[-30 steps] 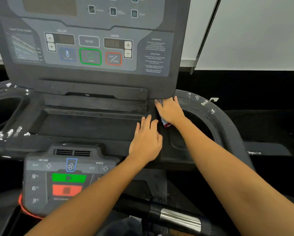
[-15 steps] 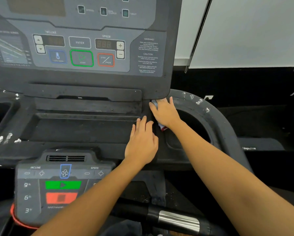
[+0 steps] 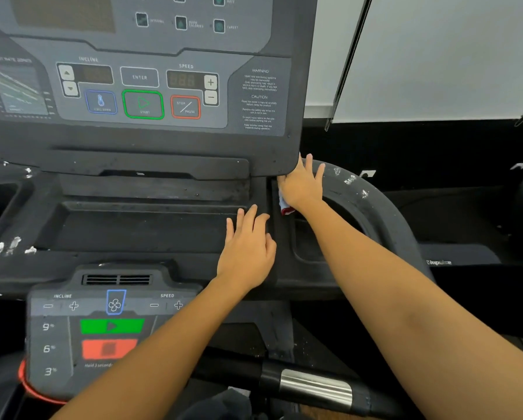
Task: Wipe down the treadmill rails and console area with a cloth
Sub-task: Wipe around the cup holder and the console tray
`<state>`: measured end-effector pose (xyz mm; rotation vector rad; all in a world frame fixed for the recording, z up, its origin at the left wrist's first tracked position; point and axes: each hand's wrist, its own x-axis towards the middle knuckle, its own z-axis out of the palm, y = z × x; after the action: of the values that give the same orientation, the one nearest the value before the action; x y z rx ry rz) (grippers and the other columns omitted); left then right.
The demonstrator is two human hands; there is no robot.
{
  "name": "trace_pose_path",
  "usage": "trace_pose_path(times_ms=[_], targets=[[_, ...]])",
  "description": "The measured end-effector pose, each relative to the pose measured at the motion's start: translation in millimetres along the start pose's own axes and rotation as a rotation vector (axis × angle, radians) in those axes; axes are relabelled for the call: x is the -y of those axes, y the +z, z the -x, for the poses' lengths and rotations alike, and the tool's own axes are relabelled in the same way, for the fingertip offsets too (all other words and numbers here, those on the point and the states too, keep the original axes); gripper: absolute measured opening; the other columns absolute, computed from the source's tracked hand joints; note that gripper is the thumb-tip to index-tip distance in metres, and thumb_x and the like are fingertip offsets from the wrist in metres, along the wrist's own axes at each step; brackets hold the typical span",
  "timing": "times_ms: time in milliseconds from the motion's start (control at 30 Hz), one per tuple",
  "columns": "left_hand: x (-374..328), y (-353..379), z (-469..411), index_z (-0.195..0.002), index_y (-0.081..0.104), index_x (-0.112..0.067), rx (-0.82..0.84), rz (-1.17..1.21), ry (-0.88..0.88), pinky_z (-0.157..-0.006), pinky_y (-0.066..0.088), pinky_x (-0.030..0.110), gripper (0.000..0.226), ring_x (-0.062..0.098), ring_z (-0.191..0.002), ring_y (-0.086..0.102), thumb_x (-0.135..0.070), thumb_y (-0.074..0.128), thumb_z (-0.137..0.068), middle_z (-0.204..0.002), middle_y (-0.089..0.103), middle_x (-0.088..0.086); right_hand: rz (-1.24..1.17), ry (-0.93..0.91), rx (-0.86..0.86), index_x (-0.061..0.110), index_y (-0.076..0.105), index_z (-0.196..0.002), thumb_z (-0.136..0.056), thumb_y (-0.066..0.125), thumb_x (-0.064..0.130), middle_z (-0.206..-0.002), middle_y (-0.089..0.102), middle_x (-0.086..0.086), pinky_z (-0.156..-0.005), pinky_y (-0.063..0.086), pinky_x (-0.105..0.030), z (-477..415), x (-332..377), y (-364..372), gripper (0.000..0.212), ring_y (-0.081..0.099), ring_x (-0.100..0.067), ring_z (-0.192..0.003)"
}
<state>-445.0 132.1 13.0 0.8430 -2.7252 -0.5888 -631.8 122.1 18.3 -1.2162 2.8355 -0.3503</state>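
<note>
Right now the person's right hand lies flat on a small cloth, fingers spread and fairly straight. It presses the cloth onto the dark ledge just under the lower right corner of the console panel. Only a pale edge of the cloth with red trim peeks out beneath the palm; the rest is hidden. The left hand rests palm down just beside it, on the ridge at the right end of the shallow tray. Its fingers are loose and a little apart, holding nothing, and I take it for a brace.

As for progress, I'd judge the job early, or midway at best. White flecks show on the curved right rail beyond the cup well, and thicker white smears sit on the left side of the deck. The button face of the panel, the lower keypad and the grip bar with its metal band show no wipe marks that I can make out, though the picture is soft there. So both rails and most of the console seem left to do
</note>
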Motion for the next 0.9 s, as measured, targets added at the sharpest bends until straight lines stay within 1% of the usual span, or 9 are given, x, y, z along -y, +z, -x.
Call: trace_pose_path(times_ms=[67, 200, 300, 400, 467, 567, 700, 800, 900], targets=[[-0.1, -0.5, -0.1, -0.141, 0.029, -0.013, -0.002, 0.011, -0.011, -0.117, 0.004, 0.044, 0.045, 0.028, -0.144, 0.005, -0.022, 0.032, -0.098, -0.155, 0.014, 0.008, -0.051, 0.060, -0.009, 0.014, 0.016, -0.149, -0.101, 0.028, 0.033, -0.157, 0.012, -0.010, -0.114, -0.003, -0.053, 0.6, -6.9, -5.0, 0.054, -0.001, -0.030, -0.146], [-1.3, -0.8, -0.5, -0.142, 0.029, -0.013, 0.008, 0.019, -0.013, -0.118, 0.003, 0.044, 0.045, 0.029, -0.144, 0.003, -0.022, 0.032, -0.098, -0.155, 0.014, 0.008, -0.063, 0.183, -0.049, 0.008, 0.025, -0.145, -0.101, 0.027, 0.031, -0.151, 0.028, -0.012, -0.114, 0.001, -0.055, 4.2, -41.8, -19.3, 0.050, 0.009, -0.030, -0.144], [-2.0, 0.3, -1.5, -0.142, 0.029, -0.012, 0.006, 0.011, -0.014, -0.118, 0.003, 0.045, 0.045, 0.030, -0.144, 0.003, -0.021, 0.032, -0.097, -0.155, 0.013, 0.010, -0.032, 0.223, -0.016, 0.008, 0.023, -0.146, -0.102, 0.029, 0.031, -0.152, 0.026, -0.014, -0.114, 0.002, -0.055, 13.6, -69.5, -28.5, 0.050, 0.008, -0.032, -0.144], [-4.0, 0.8, -2.4, -0.142, 0.027, -0.012, 0.006, -0.024, -0.016, -0.118, 0.002, 0.047, 0.047, 0.031, -0.144, 0.001, -0.020, 0.032, -0.097, -0.155, 0.013, 0.012, -0.021, 0.221, 0.011, 0.008, 0.024, -0.145, -0.101, 0.031, 0.028, -0.151, 0.026, -0.014, -0.115, 0.005, -0.052, 13.6, -74.0, -31.3, 0.049, 0.010, -0.033, -0.143], [-5.8, -0.1, -3.9, -0.143, 0.025, -0.013, 0.010, -0.040, -0.002, -0.117, 0.001, 0.048, 0.048, 0.032, -0.144, -0.001, -0.019, 0.034, -0.096, -0.155, 0.012, 0.013, -0.063, 0.171, 0.017, 0.006, 0.030, -0.142, -0.100, 0.036, 0.025, -0.145, 0.034, -0.015, -0.113, 0.015, -0.048, 9.9, -63.0, -34.8, 0.046, 0.022, -0.033, -0.138], [-9.2, -2.8, -14.0, -0.143, 0.024, -0.012, 0.009, -0.044, 0.049, -0.117, -0.001, 0.047, 0.051, 0.032, -0.144, -0.003, -0.015, 0.037, -0.094, -0.155, 0.011, 0.013, -0.219, -0.031, 0.049, 0.005, 0.038, -0.136, -0.098, 0.042, 0.017, -0.136, 0.042, -0.015, -0.107, 0.026, -0.041, 9.8, -36.6, -36.7, 0.040, 0.035, -0.032, -0.128], [-17.2, -4.4, -32.1, -0.142, 0.027, -0.009, 0.005, 0.047, 0.128, -0.117, -0.002, 0.041, 0.051, 0.030, -0.144, -0.001, -0.010, 0.039, -0.092, -0.154, 0.016, 0.013, -0.280, -0.235, 0.115, 0.008, 0.050, -0.126, -0.096, 0.045, 0.011, -0.133, 0.049, -0.013, -0.106, 0.028, -0.036, 10.9, -20.0, -34.4, 0.031, 0.040, -0.030, -0.126], [-16.6, 1.2, -36.2, -0.142, 0.027, -0.009, 0.031, 0.060, 0.162, -0.117, -0.003, 0.038, 0.051, 0.028, -0.144, 0.000, -0.009, 0.038, -0.093, -0.153, 0.018, 0.013, -0.231, -0.344, 0.167, 0.012, 0.053, -0.129, -0.095, 0.046, 0.008, -0.136, 0.050, -0.009, -0.110, 0.028, -0.036, 10.5, -31.5, -35.1, 0.035, 0.044, -0.024, -0.126], [-11.8, 4.4, -36.9, -0.142, 0.028, -0.010, 0.039, 0.089, 0.144, -0.117, -0.004, 0.036, 0.050, 0.027, -0.145, -0.001, -0.011, 0.038, -0.093, -0.153, 0.017, 0.012, -0.201, -0.357, 0.174, 0.016, 0.056, -0.127, -0.092, 0.048, 0.003, -0.140, 0.048, -0.003, -0.114, 0.024, -0.034, 11.7, -54.4, -39.3, 0.038, 0.040, -0.019, -0.132]])
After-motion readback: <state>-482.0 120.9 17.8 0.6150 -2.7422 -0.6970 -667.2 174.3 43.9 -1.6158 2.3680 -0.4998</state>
